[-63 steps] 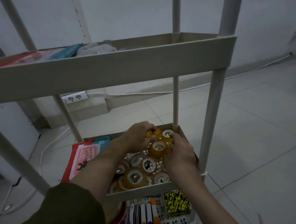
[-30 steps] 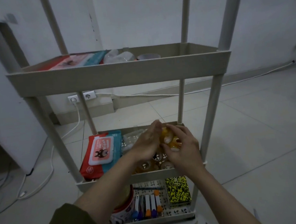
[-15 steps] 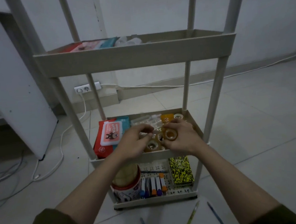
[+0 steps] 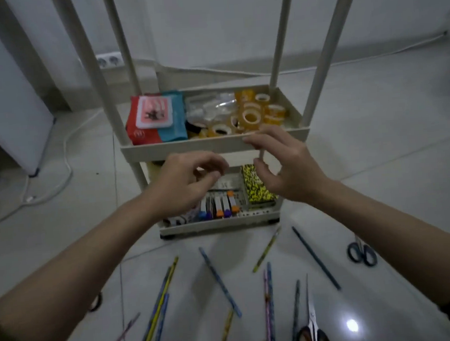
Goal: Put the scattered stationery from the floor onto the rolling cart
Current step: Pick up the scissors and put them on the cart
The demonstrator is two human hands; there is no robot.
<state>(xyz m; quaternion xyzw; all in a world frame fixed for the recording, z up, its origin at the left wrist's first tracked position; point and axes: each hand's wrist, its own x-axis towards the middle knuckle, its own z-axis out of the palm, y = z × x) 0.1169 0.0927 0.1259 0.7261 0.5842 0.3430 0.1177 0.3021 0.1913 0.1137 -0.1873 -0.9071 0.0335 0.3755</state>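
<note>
Pencils (image 4: 220,277) lie scattered on the floor (image 4: 377,159) just in front of the cart (image 4: 211,144), most of them fanned out lengthwise toward the camera. Scissors (image 4: 361,252) sit to the right, a second pair (image 4: 312,329) nearer, at the bottom edge. A dark ring, maybe a tape roll, lies at far left on the floor; too dim to tell.

Cart's middle shelf holds tape rolls (image 4: 252,114) at right, clear packets mid-shelf, a wipes pack (image 4: 155,118) at left. Bottom shelf: markers (image 4: 221,205) and a yellow-black box (image 4: 257,186).

Left hand (image 4: 190,184) hangs before the bottom shelf, fingers loosely curled, thumb and forefinger close but nothing seen between them. Right hand (image 4: 285,166) is spread, fingers apart, fingertips at the middle shelf's front lip. Both look empty.

Judgement: the tape looks stowed; the pencils and scissors are what is left. To do it well, sweep several pencils parallel with one hand before lifting, rather than taking them singly, since they roll on smooth tile. Take scissors by the handles, blades closed. The bottom shelf beside the markers looks the natural spot, though room there is tight; lay the pencils along the shelf so none overhangs the rim.
</note>
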